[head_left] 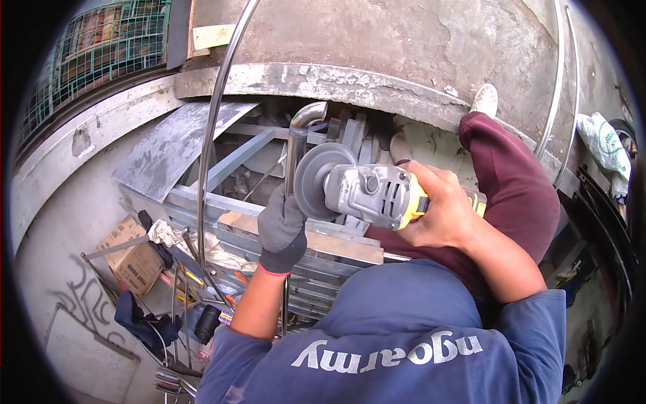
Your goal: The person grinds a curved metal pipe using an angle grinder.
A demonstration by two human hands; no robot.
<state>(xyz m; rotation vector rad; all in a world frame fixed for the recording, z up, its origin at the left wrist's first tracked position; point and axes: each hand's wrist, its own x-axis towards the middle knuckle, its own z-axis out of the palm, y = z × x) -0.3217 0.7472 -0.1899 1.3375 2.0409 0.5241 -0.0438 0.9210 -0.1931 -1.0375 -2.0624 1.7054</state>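
Observation:
My left hand point(282, 225), in a dark grey work glove, is closed around a shiny metal pipe point(293, 151). The pipe runs upright in view and curves into an elbow at its top end. Bare, my right hand point(441, 205) grips the body of a grey and yellow angle grinder point(369, 194). Its round grey disc point(315, 176) faces left and overlaps the pipe's edge just above the gloved fingers. Glove and disc rim lie very close together.
Metal bars point(323, 246) lie stacked below the hands, beside a flat metal sheet point(178, 145). A long bent tube point(217, 101) rises on the left. A cardboard box point(131, 254) sits among tools and cloth at lower left. A concrete ledge point(336, 77) crosses the top.

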